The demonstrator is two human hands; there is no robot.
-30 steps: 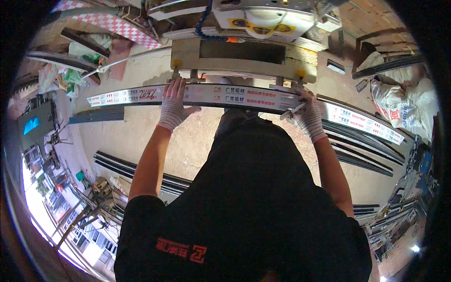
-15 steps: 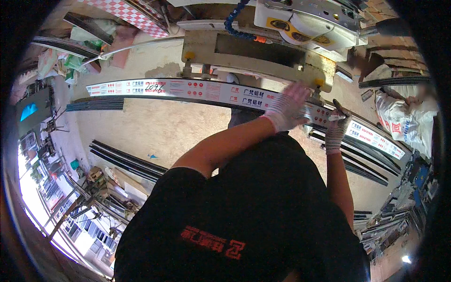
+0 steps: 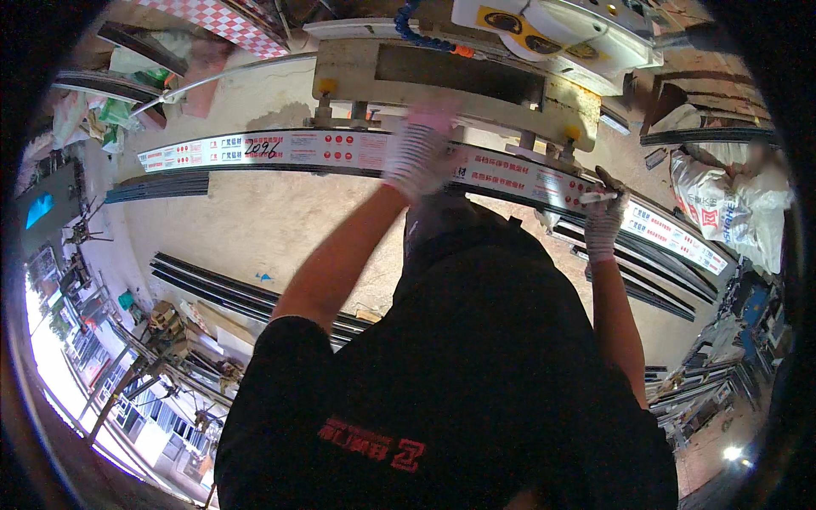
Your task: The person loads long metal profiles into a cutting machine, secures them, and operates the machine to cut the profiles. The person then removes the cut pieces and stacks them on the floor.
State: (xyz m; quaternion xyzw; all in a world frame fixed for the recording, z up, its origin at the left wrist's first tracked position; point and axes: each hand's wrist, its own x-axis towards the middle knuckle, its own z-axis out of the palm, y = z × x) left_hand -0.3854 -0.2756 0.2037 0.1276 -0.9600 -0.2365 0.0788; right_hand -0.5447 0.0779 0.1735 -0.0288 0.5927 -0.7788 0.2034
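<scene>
A long metal profile (image 3: 319,150), wrapped in white film with red and black print, lies across in front of me. Black handwriting marks its left part. Over the profile's middle is my left hand (image 3: 422,153) in a striped white glove; its fingers are smeared by motion, so their grip cannot be told. My right hand (image 3: 605,219), gloved alike with dark fingertips, is closed round a slim white pen-like stick (image 3: 597,197) at the profile's right part.
Behind the profile stands a machine bed (image 3: 353,72) with yellow-topped clamps (image 3: 326,88) and a blue jointed hose (image 3: 405,24). Dark profiles (image 3: 212,280) lie on the floor at the left, more (image 3: 650,289) at the right. White sacks (image 3: 722,200) stand at the far right.
My left hand has swept left along the profile, from near the right hand to its middle. The right hand stays at the right part; the whole view has shifted slightly.
</scene>
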